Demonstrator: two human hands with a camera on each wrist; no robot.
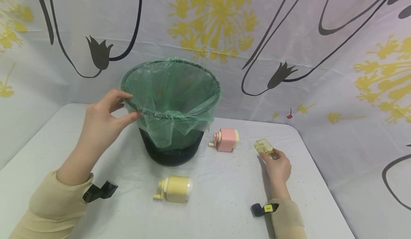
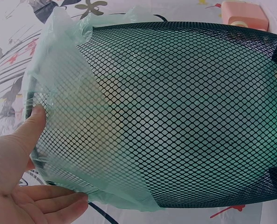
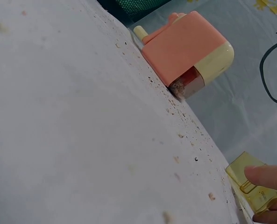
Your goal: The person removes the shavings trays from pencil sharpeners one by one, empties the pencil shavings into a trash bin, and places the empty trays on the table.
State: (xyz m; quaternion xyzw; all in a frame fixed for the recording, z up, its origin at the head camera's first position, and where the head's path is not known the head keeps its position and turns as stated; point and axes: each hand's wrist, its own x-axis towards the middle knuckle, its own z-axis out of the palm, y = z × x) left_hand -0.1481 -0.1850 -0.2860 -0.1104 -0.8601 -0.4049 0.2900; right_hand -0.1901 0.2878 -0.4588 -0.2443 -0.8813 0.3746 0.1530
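Note:
My left hand pinches the rim of a mesh trash bin at its left side, over the green plastic bag that lines it. The left wrist view shows the thumb against the bag and mesh. At the right, my right hand pinches a clear yellow shavings drawer between thumb and fingers, close to the tabletop. A pink pencil sharpener stands between bin and drawer; some dark shavings show in its lower window in the right wrist view.
A yellow pencil sharpener sits in front of the bin, its crank toward the left. Small shavings are scattered over the white table. A patterned cloth hangs behind and along the sides.

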